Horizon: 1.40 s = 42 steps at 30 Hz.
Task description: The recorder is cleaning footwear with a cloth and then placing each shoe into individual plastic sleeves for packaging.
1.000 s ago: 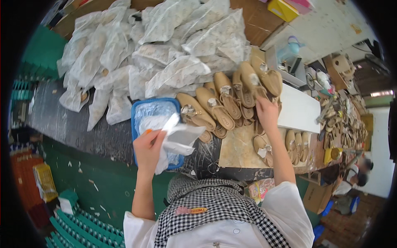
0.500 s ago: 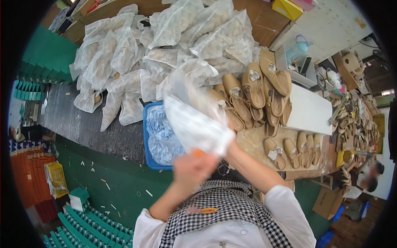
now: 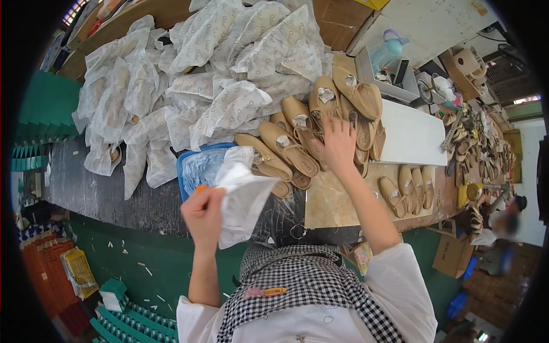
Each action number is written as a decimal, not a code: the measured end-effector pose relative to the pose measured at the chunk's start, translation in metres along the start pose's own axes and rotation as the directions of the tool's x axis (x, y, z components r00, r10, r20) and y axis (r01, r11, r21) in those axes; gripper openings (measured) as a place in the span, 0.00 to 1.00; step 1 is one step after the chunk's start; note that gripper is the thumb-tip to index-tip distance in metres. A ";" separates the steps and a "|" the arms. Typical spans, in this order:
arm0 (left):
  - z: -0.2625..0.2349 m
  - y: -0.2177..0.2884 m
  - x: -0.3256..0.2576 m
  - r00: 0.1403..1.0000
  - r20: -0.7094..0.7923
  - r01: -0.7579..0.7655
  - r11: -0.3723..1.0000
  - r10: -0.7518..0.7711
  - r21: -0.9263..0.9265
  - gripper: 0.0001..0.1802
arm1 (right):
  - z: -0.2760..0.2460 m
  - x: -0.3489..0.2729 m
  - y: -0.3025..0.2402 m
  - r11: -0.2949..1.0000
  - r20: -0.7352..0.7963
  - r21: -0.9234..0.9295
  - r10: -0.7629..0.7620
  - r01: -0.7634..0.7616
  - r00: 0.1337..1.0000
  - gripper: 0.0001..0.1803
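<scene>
My left hand (image 3: pixel 203 217) is closed on the edge of a white printed bag (image 3: pixel 243 197), which hangs to the right of the fist. Something orange covers a fingertip of that hand. My right hand (image 3: pixel 338 143) reaches into the heap of tan flat shoes (image 3: pixel 297 157), fingers stretched out over a shoe, apparently touching it. Several of these shoes have crumpled white paper in their toes. Partly behind the bag in my left hand stands a blue basket (image 3: pixel 182 177) of clear plastic.
A large pile of white wrapped bags (image 3: pixel 194 86) covers the back of the dark table (image 3: pixel 80 177). More tan shoes (image 3: pixel 405 188) stand at right, near a white box (image 3: pixel 414 134) and a tray (image 3: pixel 394 88) with a bottle. Green boxes (image 3: pixel 48 106) are stacked at left.
Both hands were together at the white bag. The left has moved left with it; the right has left the bag and moved up to the shoes. The view has shifted somewhat.
</scene>
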<state>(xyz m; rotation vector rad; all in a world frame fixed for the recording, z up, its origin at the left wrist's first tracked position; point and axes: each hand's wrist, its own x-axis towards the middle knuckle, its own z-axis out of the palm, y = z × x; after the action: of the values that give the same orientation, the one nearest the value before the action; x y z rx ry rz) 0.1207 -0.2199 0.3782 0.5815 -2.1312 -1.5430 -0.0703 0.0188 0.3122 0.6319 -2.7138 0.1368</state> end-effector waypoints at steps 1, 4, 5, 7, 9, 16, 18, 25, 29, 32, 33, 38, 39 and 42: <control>0.013 0.008 0.001 0.990 0.111 -0.091 0.993 0.082 0.078 0.04 | 0.017 -0.006 0.022 1.000 -0.002 -0.012 0.002 -0.002 1.000 0.20; 0.033 0.014 0.016 0.982 0.152 -0.144 0.962 0.111 0.233 0.05 | 0.032 -0.002 0.053 0.949 0.042 0.317 -0.013 0.000 0.999 0.13; 0.034 0.011 0.020 0.982 0.164 -0.144 0.941 0.097 0.307 0.05 | 0.002 0.002 0.048 0.811 0.123 0.573 0.058 -0.119 0.991 0.10; 0.032 -0.001 0.031 0.981 0.144 -0.180 0.902 0.133 0.392 0.06 | -0.077 -0.003 0.034 0.589 0.264 0.785 -0.036 -0.193 0.964 0.06; 0.024 -0.016 0.030 0.977 0.134 -0.210 0.851 0.165 0.482 0.06 | -0.139 -0.017 0.019 0.667 0.306 0.740 -0.446 0.084 0.841 0.07; 0.022 0.033 -0.043 0.961 0.241 -0.186 0.963 0.138 0.192 0.04 | -0.085 -0.053 -0.079 0.292 0.464 0.884 -0.435 -0.366 0.772 0.12; 0.004 0.035 -0.047 0.983 0.143 -0.143 0.970 0.116 0.195 0.03 | -0.059 -0.051 -0.146 -0.475 0.779 0.394 -0.282 -0.787 0.560 0.13; -0.112 0.014 -0.001 0.829 -0.560 0.015 1.000 -0.011 0.002 0.09 | -0.058 0.032 -0.302 -0.477 0.007 0.865 -0.292 -0.152 0.956 0.17; -0.073 -0.009 -0.010 0.938 -0.301 0.190 0.981 -0.174 0.025 0.08 | -0.051 -0.012 -0.210 0.090 0.427 0.890 -0.506 -0.446 0.750 0.09; -0.079 -0.029 -0.009 0.929 -0.342 0.142 0.989 -0.143 -0.027 0.08 | -0.006 -0.046 -0.105 0.551 0.357 0.803 -0.139 -0.228 0.924 0.12; -0.073 -0.030 -0.007 0.960 -0.260 0.120 0.992 -0.104 0.045 0.07 | 0.020 -0.060 -0.071 0.804 0.162 0.595 -0.125 0.004 0.979 0.13; -0.015 -0.028 0.007 0.998 0.049 -0.055 0.945 0.041 0.323 0.06 | 0.049 -0.079 -0.023 0.897 0.133 0.430 -0.173 0.100 0.976 0.13; -0.013 -0.029 0.008 0.999 0.031 -0.039 0.938 0.030 0.343 0.06 | 0.024 -0.071 -0.030 0.738 0.246 0.664 -0.064 -0.120 0.967 0.12; -0.009 -0.046 0.012 0.993 0.030 -0.116 0.854 0.117 0.507 0.07 | -0.076 -0.058 -0.029 0.568 0.381 0.810 -0.316 -0.149 0.869 0.09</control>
<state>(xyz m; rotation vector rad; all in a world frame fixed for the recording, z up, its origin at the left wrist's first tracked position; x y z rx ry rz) 0.1198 -0.2470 0.3386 0.6027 -2.5322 -0.9007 0.0153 0.0293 0.3628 1.1848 -2.9632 1.5072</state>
